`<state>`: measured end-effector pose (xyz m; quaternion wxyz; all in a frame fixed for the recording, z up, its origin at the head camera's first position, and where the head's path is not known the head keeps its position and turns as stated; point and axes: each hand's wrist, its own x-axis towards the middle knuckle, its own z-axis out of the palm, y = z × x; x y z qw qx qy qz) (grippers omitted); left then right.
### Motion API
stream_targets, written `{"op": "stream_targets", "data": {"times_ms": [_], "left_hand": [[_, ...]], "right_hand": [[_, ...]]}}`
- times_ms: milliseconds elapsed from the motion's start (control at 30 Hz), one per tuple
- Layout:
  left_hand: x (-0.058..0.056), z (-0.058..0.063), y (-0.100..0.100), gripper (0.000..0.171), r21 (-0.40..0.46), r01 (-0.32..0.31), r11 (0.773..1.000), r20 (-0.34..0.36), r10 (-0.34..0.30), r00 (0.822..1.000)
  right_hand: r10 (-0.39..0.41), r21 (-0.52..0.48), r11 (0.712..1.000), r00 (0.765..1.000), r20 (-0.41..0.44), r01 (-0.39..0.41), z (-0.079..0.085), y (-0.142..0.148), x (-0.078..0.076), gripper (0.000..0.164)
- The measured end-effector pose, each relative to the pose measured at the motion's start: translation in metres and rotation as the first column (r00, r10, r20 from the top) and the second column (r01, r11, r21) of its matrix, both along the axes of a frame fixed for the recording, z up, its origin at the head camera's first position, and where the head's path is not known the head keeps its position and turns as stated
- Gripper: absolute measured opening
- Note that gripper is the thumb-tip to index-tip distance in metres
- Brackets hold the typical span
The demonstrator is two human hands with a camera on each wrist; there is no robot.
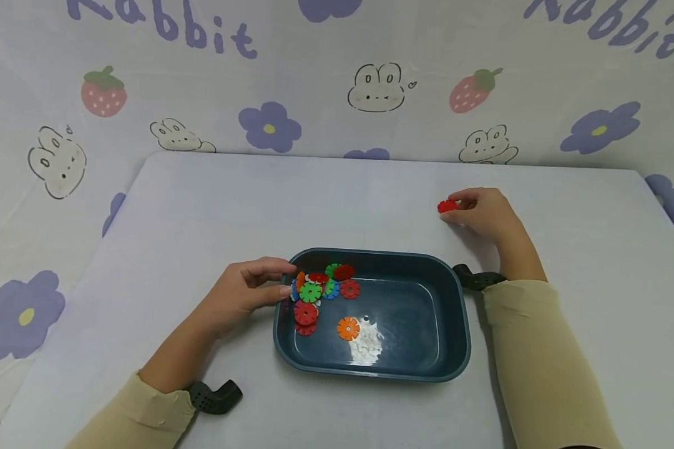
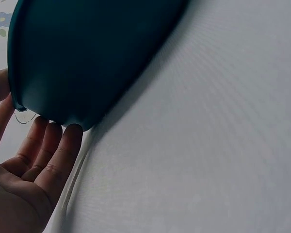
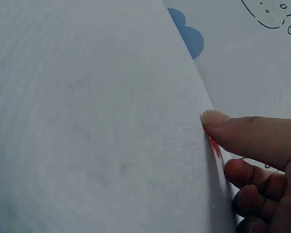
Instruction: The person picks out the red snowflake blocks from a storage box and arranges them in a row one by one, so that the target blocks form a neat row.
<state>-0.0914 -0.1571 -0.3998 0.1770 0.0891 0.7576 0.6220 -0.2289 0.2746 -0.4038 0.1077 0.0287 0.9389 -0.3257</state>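
Note:
At the far right of the table, my right hand pinches a red notched disc between thumb and fingers. In the right wrist view, only a sliver of that red piece shows beneath the thumb. My left hand holds the left end of a dark teal plastic tray, its thumb at the rim and the other fingers against the outer wall. Several notched discs, red, green, blue and orange, cluster at the tray's left end, with a green disc on top. One orange disc lies apart on the tray floor.
The tray stands on a white table, near its middle. Behind the table hangs a pale cloth printed with rabbits, flowers and strawberries. Dark camera mounts stick out from both wrists.

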Motion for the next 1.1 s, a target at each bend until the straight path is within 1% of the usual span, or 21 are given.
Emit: {"op": "stream_targets", "data": {"times_ms": [400,667,833,967,1100], "left_hand": [[0.001,0.002,0.0,0.036,0.002,0.0,1.0,0.004,0.0,1.0],[0.0,0.002,0.0,0.036,0.001,0.004,1.0,-0.007,-0.004,1.0],[0.0,0.002,0.0,0.036,0.004,0.005,1.0,-0.011,-0.005,1.0],[-0.001,0.001,-0.001,0.036,0.007,0.008,1.0,-0.013,-0.007,1.0],[-0.001,0.001,-0.001,0.036,0.014,0.008,1.0,-0.012,-0.008,1.0]], "right_hand": [[0.004,0.019,1.0,1.0,-0.012,-0.004,-0.001,-0.002,0.001,0.046],[-0.005,0.012,1.0,1.0,-0.012,0.005,0.001,-0.003,0.002,0.046],[-0.003,0.013,1.0,1.0,-0.01,0.003,0.003,-0.002,0.002,0.048],[-0.01,0.006,1.0,1.0,-0.01,0.01,0.008,-0.002,0.004,0.05],[-0.025,-0.018,1.0,0.998,-0.063,0.024,0.02,-0.001,0.007,0.05]]}}
